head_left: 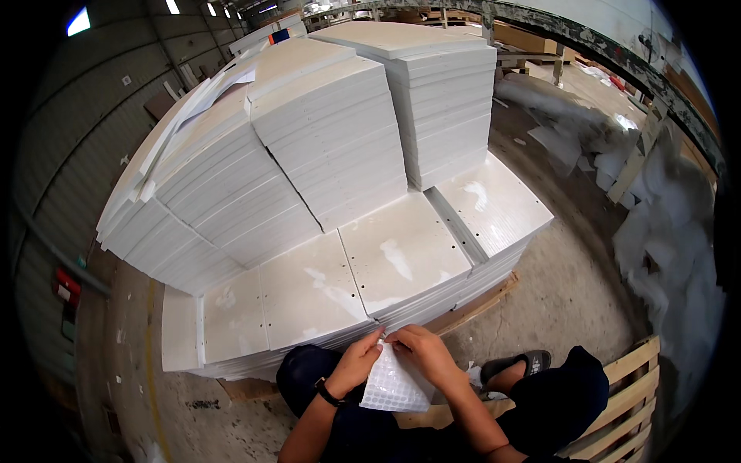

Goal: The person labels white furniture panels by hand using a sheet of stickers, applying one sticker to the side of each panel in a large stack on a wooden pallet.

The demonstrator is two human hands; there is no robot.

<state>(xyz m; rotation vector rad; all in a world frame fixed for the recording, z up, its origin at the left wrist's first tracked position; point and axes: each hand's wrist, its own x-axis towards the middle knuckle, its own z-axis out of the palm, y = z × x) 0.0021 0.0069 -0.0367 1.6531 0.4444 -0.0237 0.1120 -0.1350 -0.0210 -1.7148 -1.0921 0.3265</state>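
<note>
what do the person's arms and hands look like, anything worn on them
Both forearms are bare, with no sleeves or gloves in view. The left hand has a black watch strapped at the wrist. The right hand wears nothing visible: no ring, band or glove.

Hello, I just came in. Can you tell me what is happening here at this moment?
A person sits low on the floor in front of stacks of white panels on a wooden pallet. Both hands hold a small white sheet of raised dots: the left hand grips its left edge, and the right hand pinches near its top. The nearest flat panels show small drilled holes. Another pallet lies at the right.
</note>
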